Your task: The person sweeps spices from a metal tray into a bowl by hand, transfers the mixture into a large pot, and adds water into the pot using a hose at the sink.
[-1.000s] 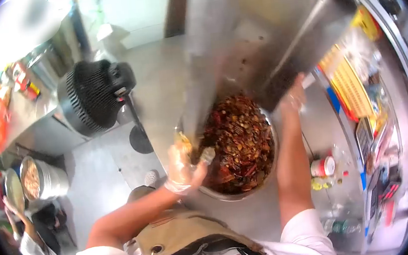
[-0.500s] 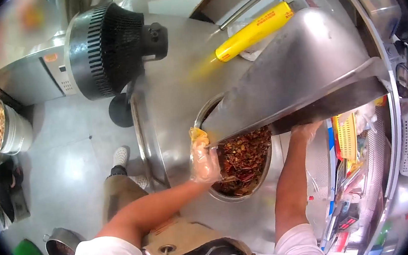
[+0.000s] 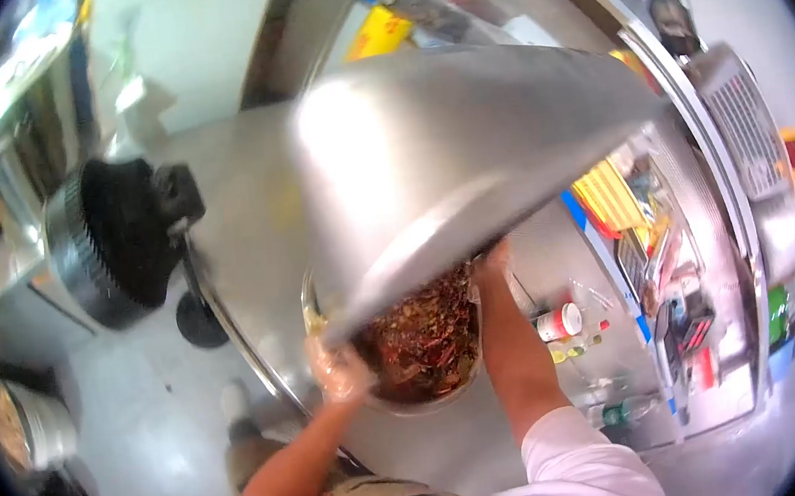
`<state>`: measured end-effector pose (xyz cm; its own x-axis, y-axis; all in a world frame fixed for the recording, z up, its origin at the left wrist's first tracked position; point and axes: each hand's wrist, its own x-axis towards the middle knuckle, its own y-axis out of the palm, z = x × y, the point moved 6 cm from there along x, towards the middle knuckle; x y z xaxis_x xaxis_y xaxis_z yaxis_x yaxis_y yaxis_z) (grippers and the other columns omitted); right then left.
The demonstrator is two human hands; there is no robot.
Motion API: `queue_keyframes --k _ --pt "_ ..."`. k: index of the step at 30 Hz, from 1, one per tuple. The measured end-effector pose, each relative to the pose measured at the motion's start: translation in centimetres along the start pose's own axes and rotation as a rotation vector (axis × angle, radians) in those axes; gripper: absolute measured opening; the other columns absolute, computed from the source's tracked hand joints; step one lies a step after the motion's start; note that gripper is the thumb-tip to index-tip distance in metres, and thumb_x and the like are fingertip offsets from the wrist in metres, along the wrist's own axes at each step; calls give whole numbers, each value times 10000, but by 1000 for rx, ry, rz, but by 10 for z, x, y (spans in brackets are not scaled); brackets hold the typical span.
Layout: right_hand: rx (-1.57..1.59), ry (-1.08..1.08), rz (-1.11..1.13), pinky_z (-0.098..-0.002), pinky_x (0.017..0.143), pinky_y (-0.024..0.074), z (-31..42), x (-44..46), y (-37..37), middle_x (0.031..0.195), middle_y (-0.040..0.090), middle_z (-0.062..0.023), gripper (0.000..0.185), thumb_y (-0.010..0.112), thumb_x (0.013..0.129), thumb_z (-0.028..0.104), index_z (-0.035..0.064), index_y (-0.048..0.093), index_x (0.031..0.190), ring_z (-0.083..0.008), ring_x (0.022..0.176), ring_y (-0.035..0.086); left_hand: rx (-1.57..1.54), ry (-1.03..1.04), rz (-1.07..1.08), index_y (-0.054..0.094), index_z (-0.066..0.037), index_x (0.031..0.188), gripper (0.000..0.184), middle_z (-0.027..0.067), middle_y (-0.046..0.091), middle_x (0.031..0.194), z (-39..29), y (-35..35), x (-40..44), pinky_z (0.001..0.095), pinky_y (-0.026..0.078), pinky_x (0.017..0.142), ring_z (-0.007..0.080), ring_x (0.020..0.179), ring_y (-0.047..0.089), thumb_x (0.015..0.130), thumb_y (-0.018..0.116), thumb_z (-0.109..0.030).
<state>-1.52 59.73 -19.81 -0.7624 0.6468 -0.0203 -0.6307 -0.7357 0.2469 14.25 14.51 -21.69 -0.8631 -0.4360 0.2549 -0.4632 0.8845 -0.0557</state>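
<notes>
A large stainless steel pan is tipped on its side above a round metal bowl. Reddish-brown dried chillies and spices fill the part of the bowl that shows; the pan covers the rest. At the pan's lower left corner, my left hand, in a clear plastic glove, is closed on the rim. My right hand reaches up against the pan's near edge and holds it; its fingers are mostly hidden.
A black round machine part stands at the left. On the right, a shelf holds a yellow basket, and a white tub with a red lid stands near bottles. A yellow roll shows behind the pan. A bucket sits on the floor.
The pan has tilted up higher and swung left relative to the view, and both hands have moved with it. My view has turned, bringing bottles on the right into sight.
</notes>
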Motion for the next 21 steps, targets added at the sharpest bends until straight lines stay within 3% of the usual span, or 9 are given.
queue_keyframes --k 2,5,7,9,10,14,16,19,21 --pt "-31 100 -159 -396 1019 436 -14 7 -23 1330 605 -61 533 509 974 453 76 571 1344 -251 1164 560 136 -65 5 605 33 1093 302 181 625 1014 21 7 -12 377 493 836 319 946 607 814 500 81" --pt "-200 177 -395 -387 936 477 -16 -7 -40 1270 644 -84 511 502 992 436 57 587 1324 -243 1073 602 -322 -257 -88 603 45 1182 348 187 665 1092 120 33 -36 373 504 845 288 936 627 837 553 42" --pt "-181 194 -412 -397 921 481 -1 -29 -26 1266 640 -111 508 489 1002 431 38 589 1309 -256 1071 602 -429 -300 -82 608 50 1195 349 181 680 1102 126 42 -27 369 510 839 267 913 634 848 583 20" --pt "-160 200 -432 -408 905 485 13 -51 -19 1261 636 -138 507 477 1011 425 20 592 1294 -269 1069 602 -118 -136 -19 622 55 1173 319 166 691 1084 54 26 -2 363 517 829 245 885 635 859 610 0" --pt "-129 198 -448 -413 898 488 21 -61 -16 1259 635 -152 507 471 1016 422 11 593 1286 -275 1068 602 -599 -537 -79 662 28 1135 283 146 703 1051 97 41 -8 363 527 838 260 861 648 859 610 -2" --pt "176 216 -602 -424 1053 377 51 -98 -8 1475 459 -232 524 545 986 365 -42 555 1314 -333 1274 486 -247 -210 286 548 36 1248 363 139 644 1174 112 47 38 356 474 958 271 1014 611 900 596 -54" --pt "209 190 -623 -500 1071 369 60 -95 -3 1478 439 -246 539 529 987 370 -8 481 1369 -365 1276 484 -87 -50 441 491 39 1305 414 135 615 1236 109 56 51 352 448 1017 276 1090 593 921 589 -79" --pt "260 151 -622 -506 1074 360 77 -96 3 1463 458 -234 568 522 983 401 -27 488 1354 -365 1288 468 -141 -243 332 555 2 1285 467 120 641 1232 57 55 58 373 486 968 271 1095 613 902 575 -265" --pt "290 109 -595 -511 1076 354 92 -99 11 1452 471 -226 589 517 980 422 -40 493 1344 -365 1296 458 -887 -833 97 666 -50 1171 454 103 682 1139 39 83 55 418 537 860 291 1004 651 845 523 -332"
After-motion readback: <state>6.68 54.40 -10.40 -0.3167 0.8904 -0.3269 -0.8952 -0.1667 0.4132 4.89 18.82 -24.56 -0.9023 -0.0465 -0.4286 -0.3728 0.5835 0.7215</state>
